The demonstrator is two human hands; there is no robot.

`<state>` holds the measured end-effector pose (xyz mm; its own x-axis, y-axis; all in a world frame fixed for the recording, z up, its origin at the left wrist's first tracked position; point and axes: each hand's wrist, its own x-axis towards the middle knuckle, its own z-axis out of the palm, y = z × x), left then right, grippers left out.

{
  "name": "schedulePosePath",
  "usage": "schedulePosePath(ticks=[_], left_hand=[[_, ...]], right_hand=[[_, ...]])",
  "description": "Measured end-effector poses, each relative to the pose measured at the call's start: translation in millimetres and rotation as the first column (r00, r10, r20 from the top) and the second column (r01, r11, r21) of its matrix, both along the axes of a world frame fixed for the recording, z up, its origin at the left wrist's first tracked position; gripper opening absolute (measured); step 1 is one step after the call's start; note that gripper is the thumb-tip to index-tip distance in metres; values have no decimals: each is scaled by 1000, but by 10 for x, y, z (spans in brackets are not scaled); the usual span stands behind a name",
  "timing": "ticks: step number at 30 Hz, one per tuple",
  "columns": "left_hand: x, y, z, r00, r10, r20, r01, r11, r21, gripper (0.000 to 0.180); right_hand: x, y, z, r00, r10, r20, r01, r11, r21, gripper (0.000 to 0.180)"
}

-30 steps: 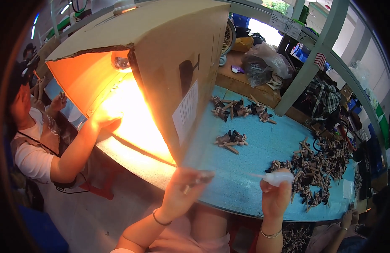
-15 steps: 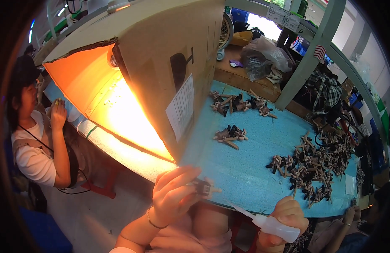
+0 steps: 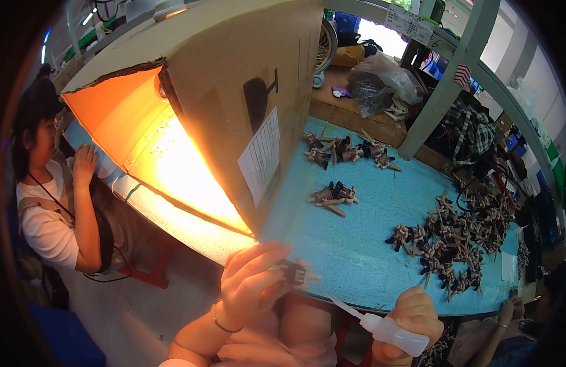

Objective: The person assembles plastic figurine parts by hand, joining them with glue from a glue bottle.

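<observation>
My left hand (image 3: 253, 278) pinches a small figurine (image 3: 294, 273) with a dark brown body and a pale limb sticking out to the right. It is held over the near edge of the blue table (image 3: 356, 257). In my right hand (image 3: 414, 321) is a white squeeze bottle (image 3: 396, 334) with a long thin nozzle. Its tip points up and left towards the figurine, a short gap apart from it. Similar figurines (image 3: 334, 194) lie in a little group beyond my hands, and another group (image 3: 350, 150) lies farther back.
A large cardboard box (image 3: 234, 92), lit orange inside, stands at the left. At the right is a big heap of figurines (image 3: 460, 238). A wooden shelf (image 3: 356, 116) with plastic bags is behind. One person (image 3: 51, 202) sits at left; another's hand (image 3: 508, 311) shows at right.
My right hand and the squeeze bottle have shifted slightly left, with the nozzle nearer the figurine. My left hand stays almost still. The person at left has moved their hand a little.
</observation>
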<state>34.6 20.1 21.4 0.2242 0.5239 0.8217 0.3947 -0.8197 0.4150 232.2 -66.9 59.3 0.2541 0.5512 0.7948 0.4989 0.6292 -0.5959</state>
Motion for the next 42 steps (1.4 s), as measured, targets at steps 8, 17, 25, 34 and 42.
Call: schedulePosePath(ticks=[8, 17, 25, 34, 42], left_hand=[[19, -15, 0, 1000, 0, 2, 0, 1000, -8, 38], [23, -12, -8, 1000, 6, 12, -6, 1000, -10, 38], [21, -11, 4, 1000, 2, 23, -2, 1000, -11, 38], [7, -20, 5, 1000, -7, 29, 8, 999, -41, 39], [-24, -17, -65, 993, -56, 107, 69, 990, -119, 36]], right_hand=[[33, 3, 69, 1000, 21, -22, -21, 999, -37, 49], [94, 12, 109, 994, 41, 103, -43, 999, 16, 46], [139, -29, 164, 973, 179, 144, -171, 983, -71, 45], [144, -66, 120, 979, 128, 159, -118, 990, -74, 45], [73, -8, 112, 989, 145, 41, -145, 989, -12, 48]])
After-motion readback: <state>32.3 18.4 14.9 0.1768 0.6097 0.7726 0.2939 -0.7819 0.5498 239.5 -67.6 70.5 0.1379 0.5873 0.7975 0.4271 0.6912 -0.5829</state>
